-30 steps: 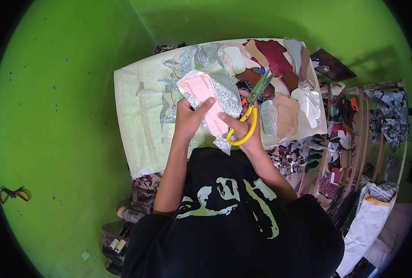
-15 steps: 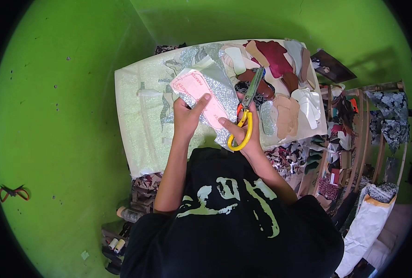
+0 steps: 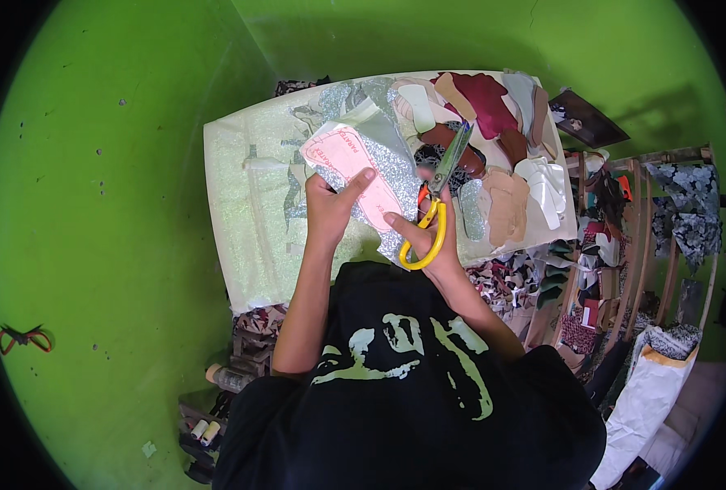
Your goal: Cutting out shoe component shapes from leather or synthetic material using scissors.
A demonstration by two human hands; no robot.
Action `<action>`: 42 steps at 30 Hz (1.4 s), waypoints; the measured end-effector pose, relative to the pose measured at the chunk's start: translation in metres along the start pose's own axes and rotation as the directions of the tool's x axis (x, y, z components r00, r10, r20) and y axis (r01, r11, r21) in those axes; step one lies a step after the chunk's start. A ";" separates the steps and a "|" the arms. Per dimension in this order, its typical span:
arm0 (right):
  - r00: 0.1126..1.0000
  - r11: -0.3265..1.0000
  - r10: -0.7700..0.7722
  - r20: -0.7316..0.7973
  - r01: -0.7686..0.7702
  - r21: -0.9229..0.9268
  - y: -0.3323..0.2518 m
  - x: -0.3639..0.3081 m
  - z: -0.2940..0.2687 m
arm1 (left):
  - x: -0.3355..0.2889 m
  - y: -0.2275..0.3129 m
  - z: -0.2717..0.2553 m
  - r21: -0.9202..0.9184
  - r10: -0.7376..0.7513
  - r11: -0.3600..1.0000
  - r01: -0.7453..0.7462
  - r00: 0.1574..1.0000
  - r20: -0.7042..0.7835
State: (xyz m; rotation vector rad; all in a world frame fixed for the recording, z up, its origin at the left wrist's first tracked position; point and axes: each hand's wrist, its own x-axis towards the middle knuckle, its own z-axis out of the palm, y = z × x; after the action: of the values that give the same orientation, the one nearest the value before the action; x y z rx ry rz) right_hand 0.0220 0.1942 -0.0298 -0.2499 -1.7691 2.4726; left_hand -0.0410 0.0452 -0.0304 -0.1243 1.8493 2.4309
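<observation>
Over the table [image 3: 249, 224], the sheet [image 3: 394, 167] has swung left, scissors [image 3: 438, 184] beside it, template [image 3: 355, 155] on it. Left hand [image 3: 332, 202] pinches both layers; right hand [image 3: 425, 239] grips scissors, thumb on template. Cutting-out seems in hand; next likely calls for bringing blades to outline.

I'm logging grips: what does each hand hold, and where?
Left hand: pink sole-shaped template and silver glitter sheet, pinched at the left edge. Right hand: both at lower right, plus yellow-handled scissors by the handles.
</observation>
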 end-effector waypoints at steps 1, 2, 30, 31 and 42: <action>1.000 1.000 0.000 -0.001 0.000 0.000 0.001 0.000 -0.001 | 0.000 0.000 0.000 0.001 -0.001 1.000 0.001 1.000 0.001; 1.000 1.000 -0.013 -0.005 0.013 -0.008 0.004 0.000 -0.002 | 0.000 0.001 0.000 -0.008 -0.032 0.999 0.032 0.999 0.012; 0.872 0.916 0.120 0.475 0.088 -0.392 -0.012 -0.012 0.014 | -0.006 0.017 0.029 -0.007 0.115 0.990 -0.144 0.816 -0.566; 0.872 0.916 0.119 0.474 0.089 -0.392 -0.011 -0.010 0.016 | -0.008 0.016 0.030 -0.016 0.132 0.985 -0.170 0.818 -0.560; 0.902 0.929 0.106 0.419 0.060 -0.365 -0.012 -0.008 0.025 | -0.017 0.019 0.036 -0.005 0.138 0.986 -0.167 0.831 -0.539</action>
State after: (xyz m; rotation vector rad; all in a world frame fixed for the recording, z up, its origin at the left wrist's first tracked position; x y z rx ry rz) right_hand 0.0247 0.1738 -0.0096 0.2879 -2.4196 2.3159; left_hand -0.0265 0.0748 -0.0003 -0.7694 2.0602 2.7615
